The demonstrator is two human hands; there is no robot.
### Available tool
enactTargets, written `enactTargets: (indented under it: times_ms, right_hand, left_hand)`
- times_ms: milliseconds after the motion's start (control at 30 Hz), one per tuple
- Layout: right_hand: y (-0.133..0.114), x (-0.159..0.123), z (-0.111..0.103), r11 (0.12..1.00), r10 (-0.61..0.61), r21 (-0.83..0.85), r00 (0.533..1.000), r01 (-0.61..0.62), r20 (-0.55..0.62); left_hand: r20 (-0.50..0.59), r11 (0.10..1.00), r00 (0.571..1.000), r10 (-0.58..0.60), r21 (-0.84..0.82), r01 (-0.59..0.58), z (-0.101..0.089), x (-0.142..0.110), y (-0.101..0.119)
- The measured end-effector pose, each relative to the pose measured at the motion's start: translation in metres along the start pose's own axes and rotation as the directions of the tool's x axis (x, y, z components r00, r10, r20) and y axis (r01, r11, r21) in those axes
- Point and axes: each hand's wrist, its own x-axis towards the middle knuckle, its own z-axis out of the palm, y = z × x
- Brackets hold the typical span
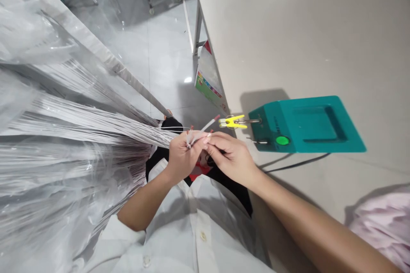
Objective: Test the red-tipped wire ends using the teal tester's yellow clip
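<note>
My left hand point(183, 158) is closed around the ends of white wires point(144, 128), which run in from the left. Several short ends with reddish tips poke out above its fingers, and one thicker white piece point(209, 123) with a red tip slants up toward the right. Against the left fingertips, my right hand point(232, 158) is closed in a pinch on a wire end, partly hidden by the fingers. To the right stands a teal box point(317, 123) with a green round button point(282, 140), a metal pin and a yellow clip point(233, 122). Neither hand touches it.
Clear plastic wrapping point(32, 21) and more wire bundles fill the left side. A pale table point(304, 30) spans the right, with a black cable point(297, 163) from the box and a pink cloth point(384, 226). Beyond lie a tiled floor point(137, 47) and a wheeled rack point(166, 0).
</note>
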Motion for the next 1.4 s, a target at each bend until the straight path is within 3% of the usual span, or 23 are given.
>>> enactTargets:
  times_ms: [133, 233, 333, 433, 533, 633, 700, 767, 833, 900, 1033, 1167, 1400]
  right_hand:
    - [-0.002, 0.002, -0.007, 0.995, 0.081, 0.072, 0.986, -0.071, -0.143]
    - [-0.001, 0.005, -0.011, 0.967, 0.153, 0.219, 0.983, -0.129, -0.097]
    - [-0.001, 0.01, -0.016, 0.96, 0.147, 0.248, 0.988, -0.132, -0.045]
    - [-0.001, 0.014, -0.023, 0.988, 0.035, 0.152, 0.999, -0.034, -0.003]
    - [0.0, 0.014, -0.031, 0.985, -0.166, -0.029, 0.981, 0.17, 0.099]
    - [0.003, 0.01, -0.037, 0.901, -0.308, -0.255, 0.932, 0.35, 0.19]
    - [0.005, 0.007, -0.036, 0.837, -0.319, -0.39, 0.922, 0.383, 0.222]
    - [0.007, 0.004, -0.033, 0.79, -0.292, -0.491, 0.929, 0.368, 0.225]
    - [0.008, 0.002, -0.03, 0.762, -0.284, -0.545, 0.937, 0.35, 0.204]
    - [0.01, 0.002, -0.026, 0.762, -0.308, -0.556, 0.941, 0.331, 0.139]
    - [0.009, 0.005, -0.024, 0.869, -0.281, -0.436, 0.958, 0.232, -0.05]
    - [0.003, 0.009, -0.027, 0.972, -0.134, -0.214, 0.98, 0.1, -0.15]
    - [-0.001, 0.011, -0.027, 0.991, 0.132, 0.033, 0.984, -0.129, -0.116]
  left_hand:
    - [-0.042, 0.995, 0.994, -0.101, -0.001, 0.101, -0.003, 0.0, 0.002]
    - [0.043, 0.993, 0.992, -0.118, 0.017, 0.117, -0.006, -0.001, 0.001]
    - [0.119, 0.991, 0.986, -0.116, 0.083, 0.106, -0.009, -0.003, -0.001]
    - [0.208, 0.989, 0.973, -0.098, 0.13, 0.072, -0.015, -0.001, 0.001]
    - [0.352, 0.992, 0.93, -0.107, 0.108, 0.073, -0.022, 0.003, 0.007]
    - [0.432, 0.964, 0.866, -0.252, 0.034, 0.263, -0.025, 0.008, 0.01]
    - [0.45, 0.902, 0.813, -0.37, -0.037, 0.431, -0.026, 0.008, 0.009]
    - [0.464, 0.843, 0.776, -0.426, -0.108, 0.528, -0.024, 0.007, 0.007]
    - [0.444, 0.839, 0.798, -0.407, -0.165, 0.519, -0.022, 0.005, 0.006]
    - [0.383, 0.874, 0.854, -0.353, -0.192, 0.447, -0.02, 0.003, 0.006]
    - [0.255, 0.925, 0.925, -0.281, -0.185, 0.332, -0.018, 0.002, 0.01]
    - [0.18, 0.936, 0.944, -0.278, -0.17, 0.308, -0.017, 0.0, 0.007]
    - [0.133, 0.952, 0.952, -0.274, -0.1, 0.288, -0.014, -0.006, -0.003]
